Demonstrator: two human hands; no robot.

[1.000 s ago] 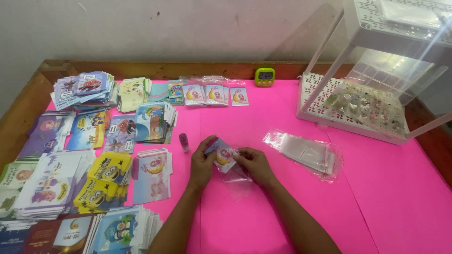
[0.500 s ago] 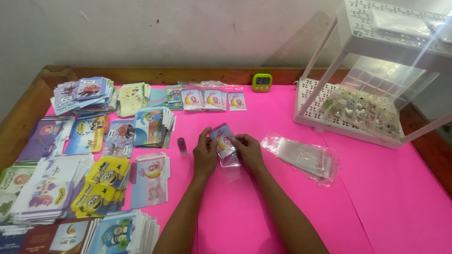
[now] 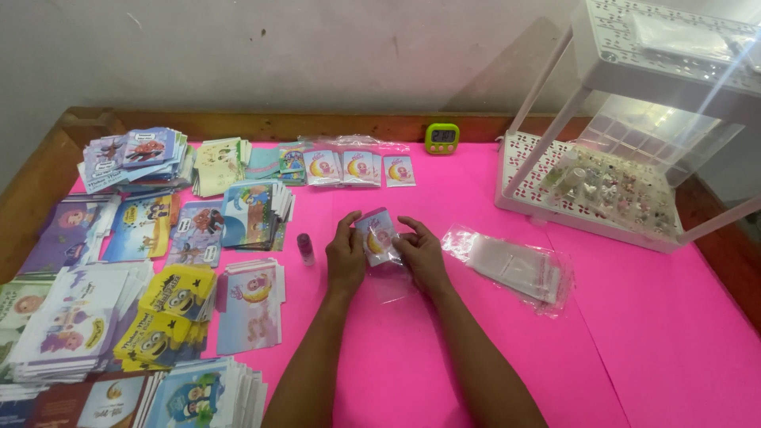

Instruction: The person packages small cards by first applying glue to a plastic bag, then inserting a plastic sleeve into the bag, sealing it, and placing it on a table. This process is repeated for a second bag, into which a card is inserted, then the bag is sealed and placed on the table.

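Your left hand [image 3: 346, 257] and right hand [image 3: 420, 255] pinch the small card [image 3: 376, 238] in its clear sleeve [image 3: 388, 277] (mid-table). Risk: the slippery sleeve could buckle, creasing the card.

I saw a pink table [image 3: 634, 349] carrying card stacks [image 3: 127, 261], clear sleeves [image 3: 515, 265], a white rack [image 3: 610, 198] and a green timer [image 3: 441, 137].
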